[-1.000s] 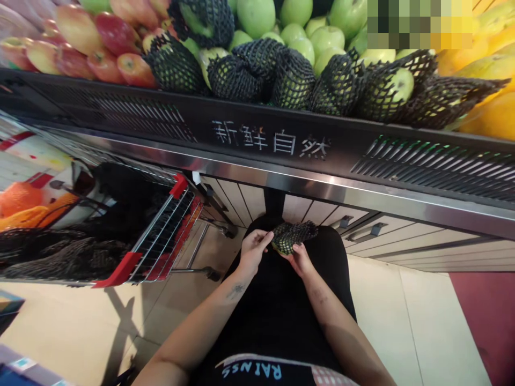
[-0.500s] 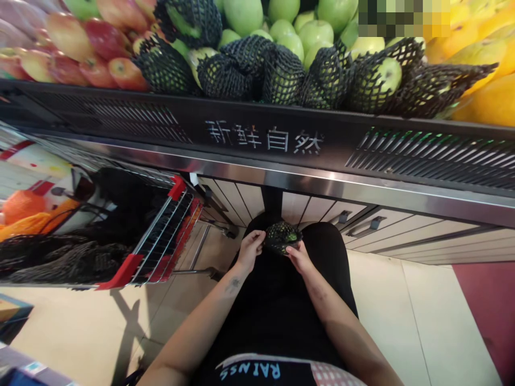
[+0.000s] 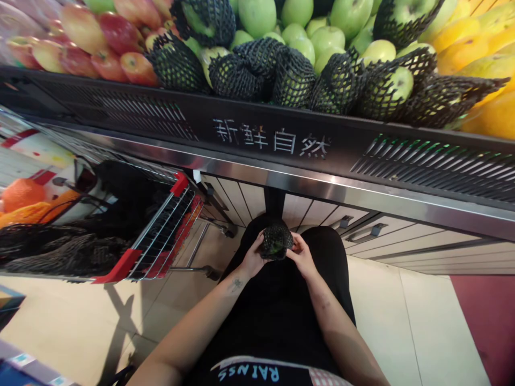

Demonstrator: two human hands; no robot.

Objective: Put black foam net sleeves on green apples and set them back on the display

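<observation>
A green fruit in a black foam net [image 3: 277,242] is held low over my lap, between both hands. My left hand [image 3: 254,257] wraps round its left side, with the fingers partly hidden behind it. On the right side, my right hand [image 3: 301,254] grips the net's edge with bent fingers. Above, on the shelf, a row of netted green apples [image 3: 295,78] lies along the front rim, with bare green apples [image 3: 257,16] behind them.
The dark shelf front [image 3: 161,112] with a metal edge crosses the view. At left stands a shopping cart [image 3: 120,266] holding black nets [image 3: 60,252]. Red apples [image 3: 116,35] lie upper left, yellow fruit [image 3: 486,59] upper right. Cabinet doors [image 3: 402,236] are below the shelf.
The netted fruit has turned and moved slightly left. My left hand has closed in round its side, and my right hand has shifted along the net. The view has shifted a little.
</observation>
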